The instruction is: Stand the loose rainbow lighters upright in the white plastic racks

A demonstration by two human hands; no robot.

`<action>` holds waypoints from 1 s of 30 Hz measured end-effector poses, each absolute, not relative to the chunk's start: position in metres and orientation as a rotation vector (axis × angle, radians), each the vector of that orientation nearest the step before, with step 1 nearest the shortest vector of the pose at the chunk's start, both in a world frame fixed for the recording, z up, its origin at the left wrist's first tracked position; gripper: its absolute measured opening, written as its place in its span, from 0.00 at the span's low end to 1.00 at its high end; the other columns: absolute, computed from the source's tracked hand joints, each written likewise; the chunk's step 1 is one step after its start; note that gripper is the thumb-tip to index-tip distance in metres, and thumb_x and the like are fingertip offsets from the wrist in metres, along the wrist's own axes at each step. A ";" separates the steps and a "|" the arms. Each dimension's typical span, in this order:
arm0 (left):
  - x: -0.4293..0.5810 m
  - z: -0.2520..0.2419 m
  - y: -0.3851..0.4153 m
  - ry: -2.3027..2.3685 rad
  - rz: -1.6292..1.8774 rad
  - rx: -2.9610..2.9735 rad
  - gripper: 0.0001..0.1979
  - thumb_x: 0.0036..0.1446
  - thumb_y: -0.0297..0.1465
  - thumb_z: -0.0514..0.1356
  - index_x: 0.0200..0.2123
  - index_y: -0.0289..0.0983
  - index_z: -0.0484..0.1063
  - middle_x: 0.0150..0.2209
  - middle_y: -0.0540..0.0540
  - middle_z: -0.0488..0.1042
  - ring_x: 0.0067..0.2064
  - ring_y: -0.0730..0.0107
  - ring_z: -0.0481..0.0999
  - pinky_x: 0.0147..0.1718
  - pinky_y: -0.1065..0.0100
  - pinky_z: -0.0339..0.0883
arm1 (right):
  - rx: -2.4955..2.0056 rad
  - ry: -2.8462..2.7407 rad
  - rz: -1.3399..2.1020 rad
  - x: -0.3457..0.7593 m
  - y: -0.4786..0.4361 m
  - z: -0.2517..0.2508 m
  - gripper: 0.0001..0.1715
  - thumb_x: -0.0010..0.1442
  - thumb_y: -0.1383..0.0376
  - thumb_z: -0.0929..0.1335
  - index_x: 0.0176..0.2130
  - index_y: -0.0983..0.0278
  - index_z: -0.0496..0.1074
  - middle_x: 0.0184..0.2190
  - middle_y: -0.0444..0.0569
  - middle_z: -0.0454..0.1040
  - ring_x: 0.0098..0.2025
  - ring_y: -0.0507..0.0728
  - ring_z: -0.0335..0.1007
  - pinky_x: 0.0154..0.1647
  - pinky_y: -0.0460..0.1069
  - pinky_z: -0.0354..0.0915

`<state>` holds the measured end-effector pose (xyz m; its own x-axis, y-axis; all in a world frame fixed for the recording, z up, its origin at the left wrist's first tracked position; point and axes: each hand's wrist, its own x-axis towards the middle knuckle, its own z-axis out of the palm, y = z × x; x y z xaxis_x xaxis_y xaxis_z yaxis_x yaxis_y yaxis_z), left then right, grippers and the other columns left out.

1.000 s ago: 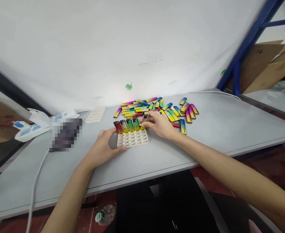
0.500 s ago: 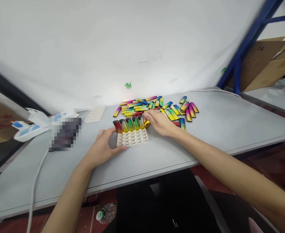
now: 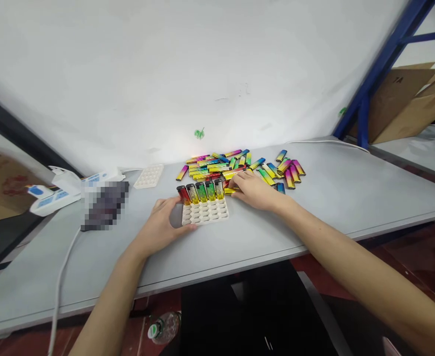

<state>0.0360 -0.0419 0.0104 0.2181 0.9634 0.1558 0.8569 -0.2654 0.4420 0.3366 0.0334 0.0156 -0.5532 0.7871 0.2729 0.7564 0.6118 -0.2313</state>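
A white tray [image 3: 204, 212] with rows of holes lies on the table, and a row of lighters [image 3: 201, 191], red, clear and green with yellow lower ends, stands upright along its far side. My left hand [image 3: 161, 221] holds the tray's left side, thumb at the near corner and fingers at the far one. Just right of the tray, my right hand [image 3: 254, 191] rests at the edge of a loose heap of shiny multicoloured lighters [image 3: 210, 165]. Its thumb and fingers close around a yellow lighter [image 3: 229, 191], partly hidden by them.
Another white tray [image 3: 149, 176] lies behind on the left. Farther left are a power strip [image 3: 60, 198], a blurred-out dark object [image 3: 106, 205] and a white cable [image 3: 62, 277]. A wall bounds the back; a blue metal frame [image 3: 364, 109] and cardboard boxes [image 3: 403, 101] stand right.
My right hand has moved from the right end of the standing row, right and slightly down, to the heap's edge. My left hand stays on the tray. The view has shifted slightly.
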 end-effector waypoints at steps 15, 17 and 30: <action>0.037 0.013 -0.043 1.716 0.575 2.225 0.42 0.50 0.55 0.65 0.62 0.38 0.63 0.58 0.40 0.70 0.63 0.47 0.63 0.62 0.50 0.60 | -1.033 -1.450 1.054 0.341 0.035 0.037 0.24 0.51 0.63 0.75 0.48 0.64 0.74 0.36 0.45 0.76 0.34 0.52 0.68 0.39 0.49 0.66; 0.037 0.013 -0.043 1.712 0.581 2.231 0.42 0.50 0.55 0.65 0.62 0.39 0.63 0.57 0.40 0.71 0.62 0.47 0.63 0.61 0.50 0.61 | -0.999 -1.330 1.157 0.341 0.037 0.038 0.18 0.52 0.61 0.75 0.42 0.65 0.75 0.32 0.43 0.73 0.31 0.50 0.65 0.35 0.47 0.64; 0.035 0.011 -0.043 1.712 0.569 2.248 0.42 0.52 0.55 0.65 0.63 0.37 0.62 0.57 0.39 0.70 0.62 0.48 0.63 0.62 0.51 0.60 | -0.782 -1.109 1.540 0.336 0.026 0.047 0.13 0.61 0.55 0.71 0.40 0.60 0.69 0.22 0.36 0.57 0.18 0.45 0.45 0.15 0.42 0.45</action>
